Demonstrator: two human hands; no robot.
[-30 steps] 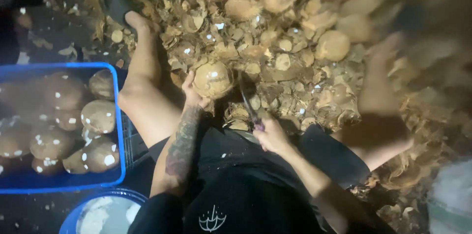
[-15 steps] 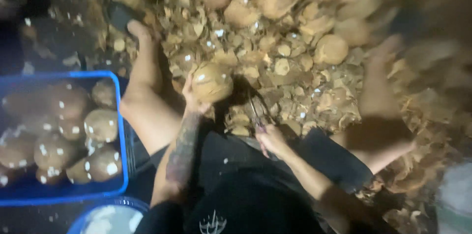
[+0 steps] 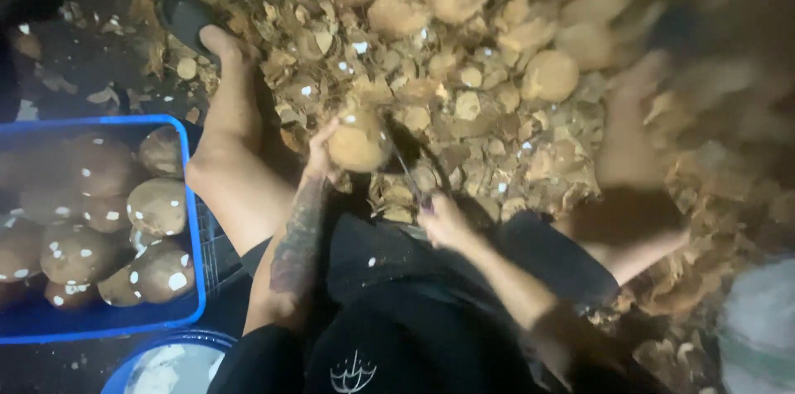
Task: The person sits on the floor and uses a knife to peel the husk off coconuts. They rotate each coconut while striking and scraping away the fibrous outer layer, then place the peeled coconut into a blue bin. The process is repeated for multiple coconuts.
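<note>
I sit on the ground with my legs spread. My left hand (image 3: pixel 321 154) grips a round brown coconut (image 3: pixel 358 144) held up in front of me. My right hand (image 3: pixel 443 220) is closed on the handle of a dark knife (image 3: pixel 406 166), whose blade points up against the right side of the coconut. A wide heap of husk and shell pieces (image 3: pixel 464 96) lies between my legs, with several whole coconuts (image 3: pixel 551 75) on it. My left foot (image 3: pixel 228 71) rests in a dark sandal (image 3: pixel 186 17).
A blue plastic crate (image 3: pixel 195 220) at my left holds several peeled coconuts (image 3: pixel 157 205) flecked with white. A blue bucket rim (image 3: pixel 170 348) shows at the bottom left. My right leg (image 3: pixel 629 195) stretches out at the right. A pale round object (image 3: pixel 758 328) sits bottom right.
My left hand has raised and turned the coconut a little. The knife in my right hand has moved up against its right side. The view has shifted slightly.
</note>
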